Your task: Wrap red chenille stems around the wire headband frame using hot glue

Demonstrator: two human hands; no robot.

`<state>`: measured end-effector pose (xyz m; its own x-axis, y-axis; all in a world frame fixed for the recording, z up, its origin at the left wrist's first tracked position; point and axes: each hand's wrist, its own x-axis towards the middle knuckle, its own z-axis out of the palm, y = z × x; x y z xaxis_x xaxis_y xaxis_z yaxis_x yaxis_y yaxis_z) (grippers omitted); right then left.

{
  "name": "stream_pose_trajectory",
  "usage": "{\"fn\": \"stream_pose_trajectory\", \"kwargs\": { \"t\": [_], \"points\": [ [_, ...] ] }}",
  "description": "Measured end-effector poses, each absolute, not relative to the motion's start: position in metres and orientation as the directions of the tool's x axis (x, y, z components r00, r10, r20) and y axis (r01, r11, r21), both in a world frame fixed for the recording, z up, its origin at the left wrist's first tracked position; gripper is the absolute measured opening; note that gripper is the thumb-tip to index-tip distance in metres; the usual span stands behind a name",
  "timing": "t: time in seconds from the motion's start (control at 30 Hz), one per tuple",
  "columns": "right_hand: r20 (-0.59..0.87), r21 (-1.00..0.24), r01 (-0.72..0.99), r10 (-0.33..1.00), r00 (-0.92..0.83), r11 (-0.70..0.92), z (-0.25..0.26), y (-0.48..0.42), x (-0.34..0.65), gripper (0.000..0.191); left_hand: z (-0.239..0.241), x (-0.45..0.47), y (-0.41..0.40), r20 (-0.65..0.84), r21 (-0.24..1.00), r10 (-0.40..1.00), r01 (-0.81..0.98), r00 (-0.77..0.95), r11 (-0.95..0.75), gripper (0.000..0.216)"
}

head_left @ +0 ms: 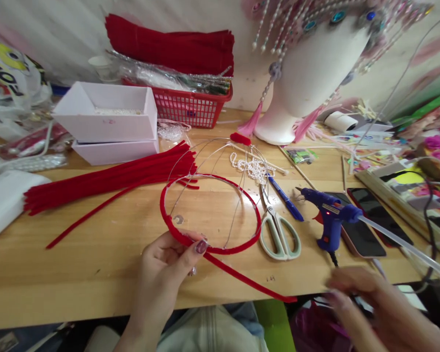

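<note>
My left hand (170,266) pinches the near rim of a wire ring (176,230) that is partly wrapped in red fuzzy pipe cleaner, thumb on top. A loose red tail (249,282) trails from the ring toward the table's front edge. Thin bare wires (238,195) arch up from the ring to a red tip (240,139). My right hand (366,303) is low at the right, off the table edge, blurred by motion, with nothing visible in it. A blue glue gun (332,217) stands just above it on the table.
A bundle of red pipe cleaners (106,181) lies left of the ring, by white boxes (110,122) and a red basket (190,105). Scissors (278,230), a blue pen (286,198), pearl beads (254,168), two phones (366,234) and a beaded mannequin head (315,73) crowd the right.
</note>
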<state>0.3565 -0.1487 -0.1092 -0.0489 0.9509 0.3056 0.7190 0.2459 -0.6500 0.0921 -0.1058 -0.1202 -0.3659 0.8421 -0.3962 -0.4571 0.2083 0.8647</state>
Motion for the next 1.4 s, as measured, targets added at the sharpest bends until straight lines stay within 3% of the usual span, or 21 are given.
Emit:
{"fn": "stream_pose_trajectory", "kwargs": {
  "t": [0.1,0.27,0.63,0.8,1.03,1.4],
  "points": [
    [0.253,-0.583,0.752,0.949,-0.189,0.306,-0.115,-0.142,0.298,0.039,-0.122,0.092,-0.106,-0.381,0.876,0.844,-0.439,-0.379,0.198,0.021],
    [0.138,-0.785,0.566,0.962,-0.236,0.252,-0.111,-0.127,0.257,0.004,-0.123,0.091,-0.105,-0.377,0.856,0.863,-0.482,-0.336,0.186,0.026],
    [0.312,-0.752,0.598,0.949,-0.046,0.276,-0.092,-0.119,0.265,0.007,-0.141,0.084,-0.106,-0.295,0.840,0.923,-0.526,-0.245,0.129,0.038],
    [0.306,-0.723,0.630,0.949,-0.074,0.282,-0.090,-0.108,0.269,0.007,-0.142,0.083,-0.109,-0.273,0.851,0.934,-0.510,-0.231,0.123,0.037],
    [0.226,-0.795,0.552,0.967,-0.117,0.253,-0.093,-0.109,0.270,0.012,-0.137,0.081,-0.105,-0.322,0.840,0.913,-0.520,-0.249,0.155,0.036],
    [0.284,-0.703,0.601,0.925,-0.253,0.380,-0.090,-0.098,0.278,0.007,-0.116,0.084,-0.105,-0.440,0.743,0.870,-0.634,-0.223,0.213,0.032]
  ]
}}
